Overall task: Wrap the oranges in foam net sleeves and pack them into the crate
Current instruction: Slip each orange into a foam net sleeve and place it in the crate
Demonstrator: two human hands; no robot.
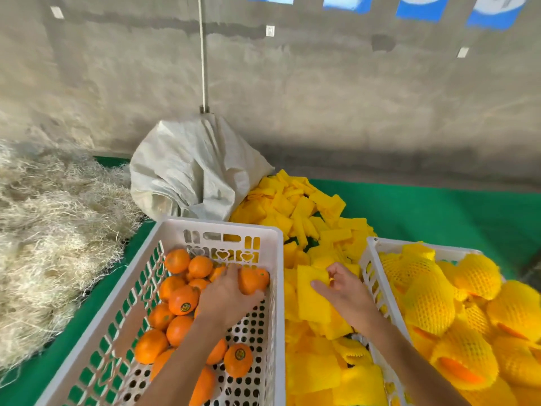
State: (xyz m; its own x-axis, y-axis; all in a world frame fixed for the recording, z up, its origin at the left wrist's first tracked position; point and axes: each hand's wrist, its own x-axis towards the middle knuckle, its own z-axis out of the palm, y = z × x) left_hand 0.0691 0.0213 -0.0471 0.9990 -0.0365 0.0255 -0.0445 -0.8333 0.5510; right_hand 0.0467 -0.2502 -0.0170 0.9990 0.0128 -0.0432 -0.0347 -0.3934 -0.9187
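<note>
The person works both sides at once, which explains the layout: bare oranges in the white crate [164, 288] at lower left, wrapped ones in the crate [373, 259] at lower right, loose foam sleeves [310, 212] heaped between. The left hand [225, 300] curls round an orange [250, 281] near the crate's far wall; the right hand [342, 288] pinches a yellow sleeve [311, 300], likely readying it for that fruit

Bare oranges [178, 300] lie loose in the white crate [128, 288] at seven o'clock, flat yellow foam sleeves [316, 230] are heaped in the middle towards twelve o'clock, and wrapped oranges [456, 306] fill the second white crate [373, 259] at four o'clock.
</note>
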